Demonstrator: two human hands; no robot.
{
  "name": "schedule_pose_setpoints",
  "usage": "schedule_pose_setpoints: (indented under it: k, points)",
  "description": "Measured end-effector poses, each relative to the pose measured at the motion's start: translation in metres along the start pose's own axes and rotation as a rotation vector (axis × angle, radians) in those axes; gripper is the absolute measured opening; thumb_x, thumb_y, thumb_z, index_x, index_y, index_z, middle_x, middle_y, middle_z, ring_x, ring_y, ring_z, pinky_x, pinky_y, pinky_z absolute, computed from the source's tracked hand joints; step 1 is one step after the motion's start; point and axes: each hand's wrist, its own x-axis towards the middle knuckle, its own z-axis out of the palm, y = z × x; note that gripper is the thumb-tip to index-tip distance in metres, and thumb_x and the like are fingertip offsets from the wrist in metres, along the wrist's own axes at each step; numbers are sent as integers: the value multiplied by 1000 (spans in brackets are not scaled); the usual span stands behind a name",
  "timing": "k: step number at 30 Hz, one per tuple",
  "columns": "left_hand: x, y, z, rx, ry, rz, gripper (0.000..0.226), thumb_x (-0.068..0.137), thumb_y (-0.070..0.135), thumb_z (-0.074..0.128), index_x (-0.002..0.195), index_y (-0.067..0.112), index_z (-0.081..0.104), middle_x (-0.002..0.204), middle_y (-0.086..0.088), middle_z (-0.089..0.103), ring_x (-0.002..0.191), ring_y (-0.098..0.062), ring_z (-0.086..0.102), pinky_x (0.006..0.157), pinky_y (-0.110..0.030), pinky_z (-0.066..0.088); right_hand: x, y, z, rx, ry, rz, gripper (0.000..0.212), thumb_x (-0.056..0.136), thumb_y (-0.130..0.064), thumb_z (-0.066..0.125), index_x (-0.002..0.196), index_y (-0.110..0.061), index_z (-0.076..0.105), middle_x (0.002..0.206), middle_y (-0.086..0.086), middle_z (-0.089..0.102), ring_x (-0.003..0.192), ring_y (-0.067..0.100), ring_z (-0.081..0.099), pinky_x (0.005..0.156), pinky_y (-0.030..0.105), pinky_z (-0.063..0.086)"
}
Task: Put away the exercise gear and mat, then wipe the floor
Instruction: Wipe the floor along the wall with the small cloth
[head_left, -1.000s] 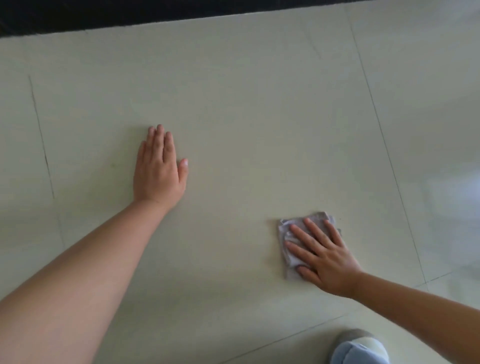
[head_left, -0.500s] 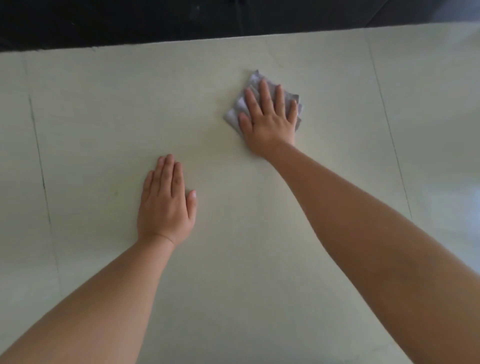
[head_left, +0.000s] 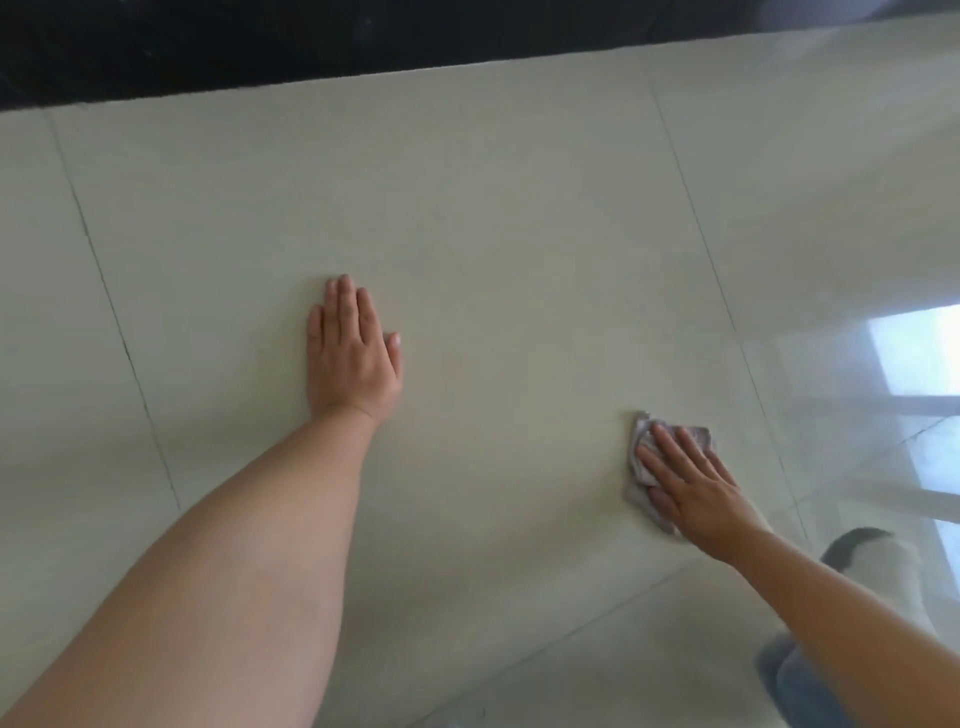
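My right hand lies flat, fingers spread, pressing a small folded grey cloth onto the pale tiled floor at the lower right. Only the cloth's left edge and far corner show past the fingers. My left hand rests palm down on the same tile near the middle, fingers together, holding nothing, about an arm's width left of the cloth. No exercise gear or mat is in view.
A dark band borders the floor along the top. My foot in a white and grey sock and a blue trouser leg sit at the lower right. A bright window reflection gleams on the right tiles.
My right hand has swept the cloth from the far middle of the tile back toward me to the lower right. My left hand has stayed planted on the floor.
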Motion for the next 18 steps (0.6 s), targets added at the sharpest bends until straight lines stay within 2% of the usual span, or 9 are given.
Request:
schedule_pose_setpoints:
  k: [1,3,4,6,8,11,13,15,18]
  points:
    - [-2,0,0,25,-10,3,67,87,31,23,132,-15,42,143,-31,37,135,-43,35,110,-55,26,-2,11,2,33,-60,109,75,90,-58,-14,150,-20,10,156,13,21,142,36,24,113,47,30]
    - [-2,5,-1,87,24,39,57,93,25,31,134,-14,39,146,-30,33,136,-42,33,110,-58,23,5,33,-1,171,-156,280,102,74,-69,-28,150,-12,10,159,13,4,147,34,4,119,47,15]
    - [-2,8,0,110,0,31,53,97,21,35,139,-11,32,150,-27,25,141,-38,24,113,-55,16,15,44,-2,267,-129,383,93,80,-67,-19,150,-13,9,159,10,-2,147,32,-3,120,45,8]
    - [-2,15,2,134,-25,-4,54,99,16,39,145,-6,20,156,-21,12,146,-30,10,117,-47,6,48,62,-20,412,-23,569,56,99,-41,11,151,-18,7,160,4,-4,147,28,-5,120,46,3]
    - [-2,28,0,170,-30,-5,53,97,11,44,143,-9,25,154,-24,18,145,-33,16,117,-45,14,88,75,-50,445,65,620,52,101,-32,18,150,-23,7,160,1,-4,147,26,-6,119,48,0]
    - [-2,53,12,237,61,126,42,78,6,59,113,-17,58,122,-33,58,112,-46,58,88,-55,49,156,87,-98,371,141,492,52,101,-35,18,150,-25,5,160,0,-8,147,28,-9,117,48,-3]
    - [-1,79,17,252,46,113,45,77,15,44,103,-17,64,111,-32,65,101,-45,65,76,-55,53,198,75,-128,298,145,332,53,100,-38,16,150,-27,3,159,-1,-11,146,29,-11,117,50,-5]
    - [0,107,24,227,13,62,53,78,19,34,102,-18,64,110,-33,65,100,-46,65,75,-55,54,224,46,-150,233,148,128,53,100,-40,16,150,-29,4,160,-1,-10,146,30,-12,116,52,-6]
    - [7,142,38,154,13,-60,53,78,18,33,103,-19,62,110,-36,63,101,-48,64,77,-53,54,216,5,-134,82,197,-316,53,97,-46,18,147,-30,24,159,1,13,147,32,8,117,52,6]
